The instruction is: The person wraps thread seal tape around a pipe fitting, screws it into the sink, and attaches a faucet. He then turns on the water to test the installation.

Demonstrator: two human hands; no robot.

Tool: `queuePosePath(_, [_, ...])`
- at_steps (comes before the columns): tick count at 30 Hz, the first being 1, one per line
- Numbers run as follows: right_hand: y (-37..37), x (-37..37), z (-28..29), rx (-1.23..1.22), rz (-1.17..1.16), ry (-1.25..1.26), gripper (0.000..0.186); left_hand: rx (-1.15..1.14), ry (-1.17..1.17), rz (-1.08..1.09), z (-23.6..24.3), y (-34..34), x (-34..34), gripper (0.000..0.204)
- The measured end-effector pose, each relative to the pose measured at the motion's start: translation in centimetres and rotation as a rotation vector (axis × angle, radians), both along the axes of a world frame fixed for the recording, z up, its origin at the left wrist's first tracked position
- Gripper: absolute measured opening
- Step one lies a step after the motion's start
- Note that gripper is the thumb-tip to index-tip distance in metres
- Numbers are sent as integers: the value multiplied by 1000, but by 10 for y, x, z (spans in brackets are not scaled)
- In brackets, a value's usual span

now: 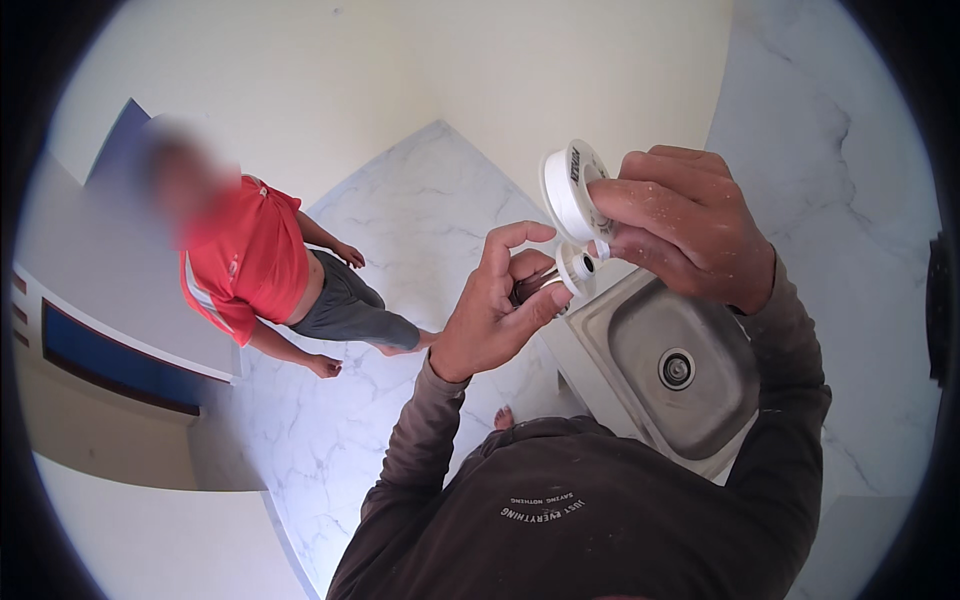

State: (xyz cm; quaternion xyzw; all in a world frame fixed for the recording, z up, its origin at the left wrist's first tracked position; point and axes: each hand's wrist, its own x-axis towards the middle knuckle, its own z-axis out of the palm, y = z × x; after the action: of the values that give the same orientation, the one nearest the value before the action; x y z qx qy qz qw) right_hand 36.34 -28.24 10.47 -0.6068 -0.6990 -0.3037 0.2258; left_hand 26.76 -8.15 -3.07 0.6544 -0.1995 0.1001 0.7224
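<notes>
My left hand [497, 318] is closed around a short shiny metal pipe fitting [577, 268]. White tape seems to cover its end, where a dark round opening faces right and a pale ring sits behind it. My fingers hide most of its body. Pinched in my right hand [690, 222] is a white spool of thread seal tape [566, 200], held just above the fitting. A small white piece of tape hangs below my right fingertips, close to the fitting's end. Whether it is attached to the fitting I cannot tell.
Below my right forearm lies a steel sink [640, 345] with a round drain [677, 370], set in a pale counter. A barefoot person in a red shirt [255, 260] stands at left on the marbled floor [440, 210]. Cream walls [400, 70] rise beyond.
</notes>
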Motion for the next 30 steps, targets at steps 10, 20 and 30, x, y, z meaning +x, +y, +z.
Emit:
queuePosePath(10, [134, -67, 4, 47, 155, 163, 27, 207, -141, 140, -15, 133, -63, 62])
queuePosePath(20, [253, -113, -27, 36, 146, 299, 28, 268, -264, 185, -41, 246, -110, 69])
queuePosePath(30, [346, -134, -87, 5, -61, 312, 27, 468, -375, 213, -64, 339, -154, 51])
